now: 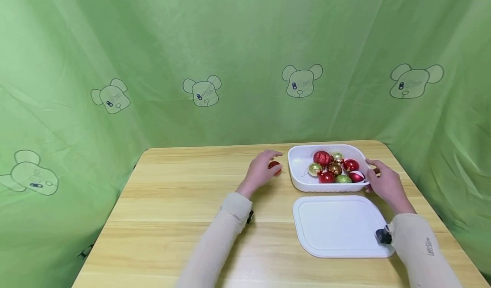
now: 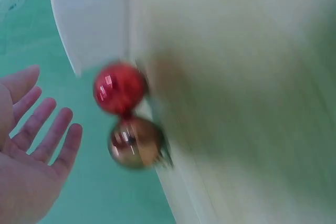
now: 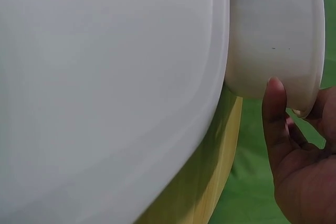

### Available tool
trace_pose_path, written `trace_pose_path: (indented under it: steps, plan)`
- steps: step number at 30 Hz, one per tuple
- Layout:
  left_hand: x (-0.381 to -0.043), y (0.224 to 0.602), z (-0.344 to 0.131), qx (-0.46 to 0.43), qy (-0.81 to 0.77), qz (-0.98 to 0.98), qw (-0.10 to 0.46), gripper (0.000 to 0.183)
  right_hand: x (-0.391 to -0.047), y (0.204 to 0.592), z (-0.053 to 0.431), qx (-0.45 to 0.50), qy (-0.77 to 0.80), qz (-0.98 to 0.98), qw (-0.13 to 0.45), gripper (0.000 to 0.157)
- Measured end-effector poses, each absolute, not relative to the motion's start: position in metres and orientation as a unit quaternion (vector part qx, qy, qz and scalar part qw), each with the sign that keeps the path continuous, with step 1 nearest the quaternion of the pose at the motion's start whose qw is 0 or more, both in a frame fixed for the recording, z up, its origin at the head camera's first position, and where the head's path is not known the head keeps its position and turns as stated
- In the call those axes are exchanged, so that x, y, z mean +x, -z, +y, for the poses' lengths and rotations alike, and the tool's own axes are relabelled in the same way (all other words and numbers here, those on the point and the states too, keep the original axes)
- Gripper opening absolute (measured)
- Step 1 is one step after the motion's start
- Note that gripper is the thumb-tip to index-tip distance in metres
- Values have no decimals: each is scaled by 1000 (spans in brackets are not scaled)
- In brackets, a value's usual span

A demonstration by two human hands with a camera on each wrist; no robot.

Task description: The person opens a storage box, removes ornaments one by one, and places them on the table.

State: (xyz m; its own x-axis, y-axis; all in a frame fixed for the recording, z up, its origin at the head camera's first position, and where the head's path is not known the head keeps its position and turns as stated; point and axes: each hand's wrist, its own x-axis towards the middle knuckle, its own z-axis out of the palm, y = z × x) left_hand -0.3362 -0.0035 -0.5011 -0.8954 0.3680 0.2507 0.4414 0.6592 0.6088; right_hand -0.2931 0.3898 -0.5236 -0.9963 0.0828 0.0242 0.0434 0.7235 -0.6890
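My left hand (image 1: 261,174) is around a red glittery Christmas ball (image 1: 274,168) on the table, its fingers spread and bent loosely. In the left wrist view that hand (image 2: 34,150) shows apart from a shiny red ball (image 2: 119,87) and a bronze ball (image 2: 135,142), both blurred. To the right stands a white plastic box (image 1: 330,187) with several red, gold, green and bronze balls in it. My right hand (image 1: 386,185) grips the box's right end at the rim. The right wrist view shows that hand's (image 3: 302,166) fingertips against the box's outer wall (image 3: 275,40).
A white lid (image 1: 341,226) lies flat on the wooden table (image 1: 161,211), in front of the box. Behind and beside the table hangs a green curtain (image 1: 245,32) with bear-head drawings. A small dark device is on each wrist.
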Motion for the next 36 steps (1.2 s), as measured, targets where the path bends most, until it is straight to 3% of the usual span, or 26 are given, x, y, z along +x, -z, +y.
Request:
trace_pose_path:
  steps: [10,17,24,36]
  plan:
    - [-331,499,59,-307,309,-900,29,44,-293,523,383,-28,-374,-926,31,53]
    - [-337,503,93,-303,220,-927,5,51,-292,520,384,-21,-373,-927,22,54]
    - [-340,509,102,-299,134,-945,-2,54,-292,516,383,-15,-363,-931,26,53]
    - [-340,511,102,-310,102,-945,7,41,-292,518,384,-24,-366,-930,23,54]
